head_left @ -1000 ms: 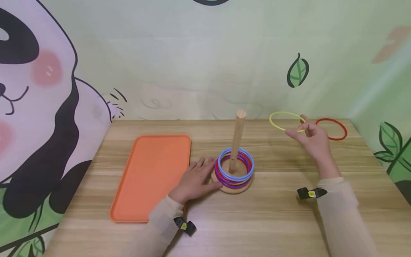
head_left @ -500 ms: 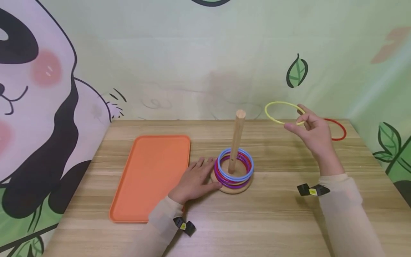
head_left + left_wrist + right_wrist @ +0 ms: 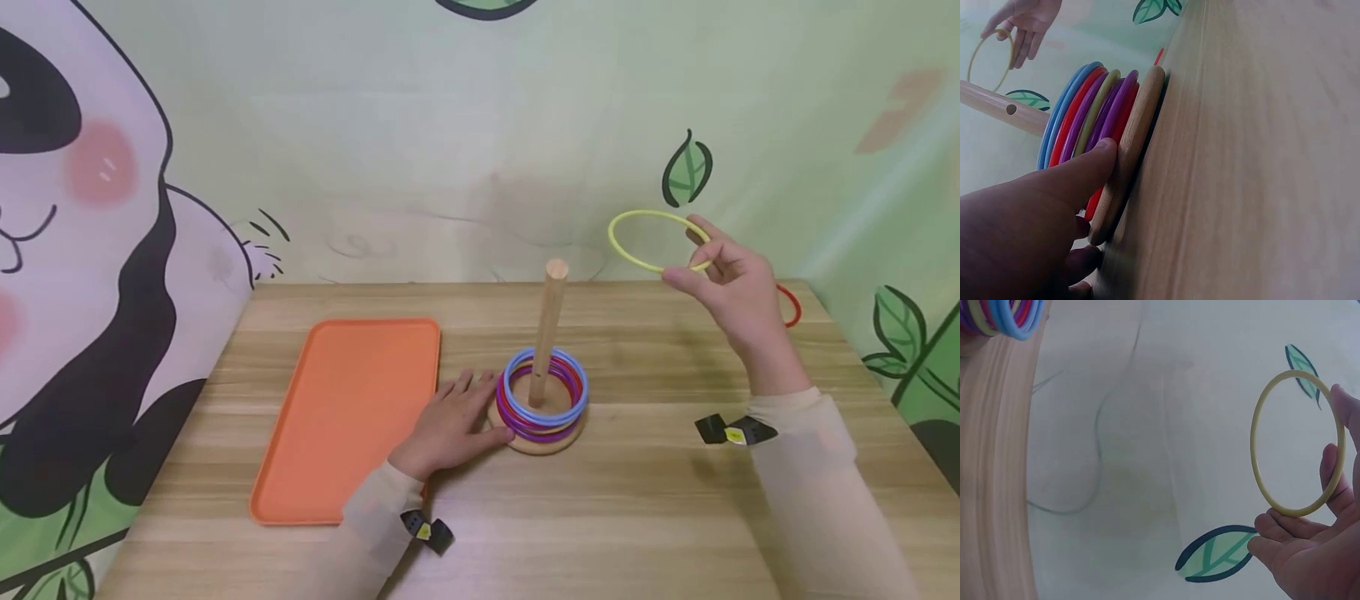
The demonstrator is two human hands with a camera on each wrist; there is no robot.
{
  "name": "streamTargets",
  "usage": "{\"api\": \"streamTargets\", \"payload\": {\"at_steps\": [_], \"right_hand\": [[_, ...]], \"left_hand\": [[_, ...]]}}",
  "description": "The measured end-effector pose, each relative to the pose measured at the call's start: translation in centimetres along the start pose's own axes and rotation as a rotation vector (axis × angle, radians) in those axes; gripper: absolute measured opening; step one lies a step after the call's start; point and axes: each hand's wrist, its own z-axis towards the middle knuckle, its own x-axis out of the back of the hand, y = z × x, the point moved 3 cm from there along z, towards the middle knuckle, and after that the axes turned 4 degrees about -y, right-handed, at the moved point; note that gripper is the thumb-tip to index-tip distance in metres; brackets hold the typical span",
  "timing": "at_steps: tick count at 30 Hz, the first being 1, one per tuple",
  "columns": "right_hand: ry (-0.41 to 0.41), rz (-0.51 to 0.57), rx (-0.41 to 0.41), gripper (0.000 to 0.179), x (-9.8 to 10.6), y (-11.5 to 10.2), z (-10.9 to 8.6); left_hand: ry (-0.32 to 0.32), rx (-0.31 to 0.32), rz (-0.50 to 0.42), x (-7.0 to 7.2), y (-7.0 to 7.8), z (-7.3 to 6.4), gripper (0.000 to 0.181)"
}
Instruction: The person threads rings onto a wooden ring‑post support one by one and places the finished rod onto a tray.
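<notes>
In the head view my right hand [image 3: 738, 292] pinches a thin yellow ring [image 3: 648, 213] by its right side, raised above the table's far right part. The right wrist view shows the same yellow ring [image 3: 1254, 444] between thumb and fingers. My left hand [image 3: 450, 425] lies low with fingers spread beside a round wooden base [image 3: 543, 448]. Its thumb touches the base and lowest rings. From the base rises an upright wooden peg [image 3: 550, 321]. Around the peg lie stacked blue, red, purple and yellow-green rings [image 3: 1079, 115], the blue ones on top.
An orange tray [image 3: 360, 400] lies left of the base, partly under the left forearm. Behind the right hand a red ring [image 3: 795, 307] on the table [image 3: 637, 517] is mostly hidden. A painted wall [image 3: 450, 125] stands along the table's far edge.
My right hand has lifted the yellow ring higher and slightly left, and now covers more of the red ring. The left hand stays by the base; the view has shifted slightly.
</notes>
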Motion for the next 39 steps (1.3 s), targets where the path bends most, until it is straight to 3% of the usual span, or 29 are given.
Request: {"api": "streamTargets", "payload": {"at_steps": [10,24,39], "right_hand": [[-0.045,0.068,0.088,0.024,-1.5,-2.8,0.3],[-0.104,0.134,0.149,0.021,-4.1,-4.7,0.2],[-0.209,0.050,0.188,0.019,-7.0,-5.5,-1.1]], "left_hand": [[0.011,-0.007,-0.009,0.2,0.1,0.0,0.088],[0.005,-0.002,-0.004,0.0,0.0,0.0,0.089],[0.008,-0.006,-0.015,0.5,0.4,-0.2,0.088]]}}
